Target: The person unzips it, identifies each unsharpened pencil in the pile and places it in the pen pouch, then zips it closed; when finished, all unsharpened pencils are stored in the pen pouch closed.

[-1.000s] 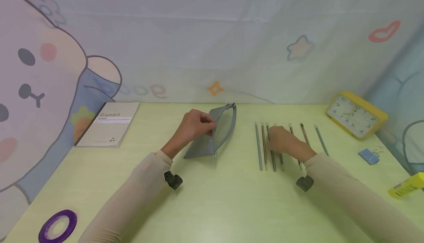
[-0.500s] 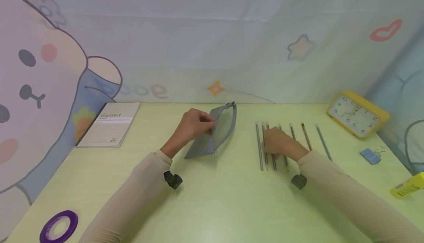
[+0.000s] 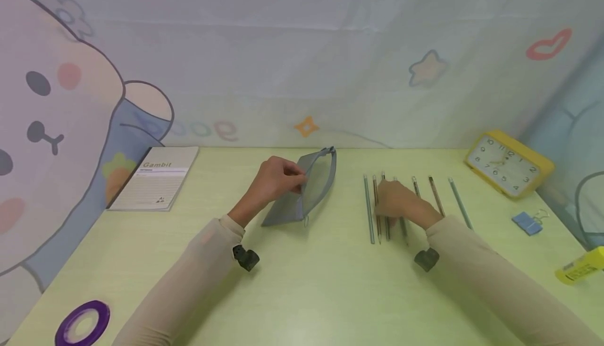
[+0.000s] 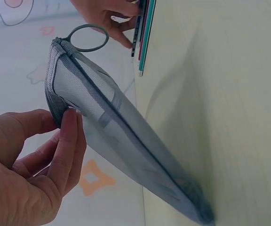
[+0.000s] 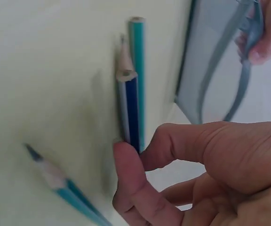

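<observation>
A grey mesh pencil pouch [image 3: 317,186] stands on its long edge on the pale green table [image 3: 302,283], unzipped, with a ring pull [image 4: 86,37] at the far end. My left hand [image 3: 301,181] pinches the pouch's upper rim [image 4: 55,101] between thumb and fingers [image 4: 72,136]. Right of the pouch, several pencils [image 3: 436,196] lie in a row pointing away from me. My right hand [image 3: 383,204] rests over the left part of the row. Its thumb and a finger [image 5: 126,165] pinch a blue striped pencil [image 5: 131,110] next to a teal pencil [image 5: 138,52].
A "Gambit" notebook [image 3: 155,178] lies at the back left and a purple tape ring [image 3: 84,322] at the front left. At the right are a yellow clock [image 3: 508,162], a blue binder clip [image 3: 525,222] and a yellow glue stick [image 3: 580,266]. A cartoon-printed cloth hangs behind.
My right hand has slid left along the row, from the middle pencils to the ones nearest the pouch, and one pencil there has shifted slightly. The left hand and pouch have not moved.
</observation>
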Demonstrator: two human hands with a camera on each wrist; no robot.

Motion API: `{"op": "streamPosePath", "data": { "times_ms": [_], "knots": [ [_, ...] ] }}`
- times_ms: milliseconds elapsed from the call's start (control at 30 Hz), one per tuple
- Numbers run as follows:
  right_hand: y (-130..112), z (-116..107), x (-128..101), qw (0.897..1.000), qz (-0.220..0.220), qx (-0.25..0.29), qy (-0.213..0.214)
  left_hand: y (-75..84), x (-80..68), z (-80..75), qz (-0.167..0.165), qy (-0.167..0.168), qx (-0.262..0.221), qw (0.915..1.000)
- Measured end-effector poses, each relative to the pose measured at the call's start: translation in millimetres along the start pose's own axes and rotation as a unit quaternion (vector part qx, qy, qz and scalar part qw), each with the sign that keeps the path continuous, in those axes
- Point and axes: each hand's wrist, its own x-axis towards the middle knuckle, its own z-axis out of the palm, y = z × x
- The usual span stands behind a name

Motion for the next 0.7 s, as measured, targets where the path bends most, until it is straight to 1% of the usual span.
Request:
{"op": "streamPosePath", "data": {
  "times_ms": [67,133,200,267,300,367,467,533,633,700],
  "knots": [
    [0,-7,-1,1.0,-0.004,0.014,0.005,-0.4,0.4,0.1,0.002,0.001,0.001,1.0],
    [-1,-16,-3,0.999,-0.012,0.041,0.01,-0.7,0.7,0.0,0.001,0.0,0.002,1.0],
    [-4,-26,-5,0.996,-0.025,0.084,0.018,-0.9,0.9,0.0,-0.001,-0.001,0.004,1.0],
    [-9,-34,-8,0.989,-0.037,0.142,0.022,-0.9,1.2,0.1,-0.004,-0.002,0.005,1.0],
    [-12,-37,-10,0.984,-0.048,0.173,0.022,-0.6,1.3,0.2,-0.004,-0.002,0.005,1.0],
    [-19,-40,-12,0.969,-0.069,0.237,0.015,0.1,1.6,0.4,-0.002,-0.001,0.005,1.0],
    [-31,-36,-10,0.944,-0.095,0.315,-0.012,0.3,2.0,1.1,0.001,0.0,0.004,1.0],
    [-38,-29,-5,0.928,-0.105,0.354,-0.034,0.1,2.1,2.1,0.001,-0.001,0.004,1.0],
    [-48,-17,6,0.908,-0.112,0.398,-0.063,0.0,2.3,3.7,0.001,-0.001,0.005,1.0],
    [-51,-10,15,0.902,-0.112,0.41,-0.072,0.2,2.5,4.9,0.002,-0.002,0.006,1.0]
  ]
}}
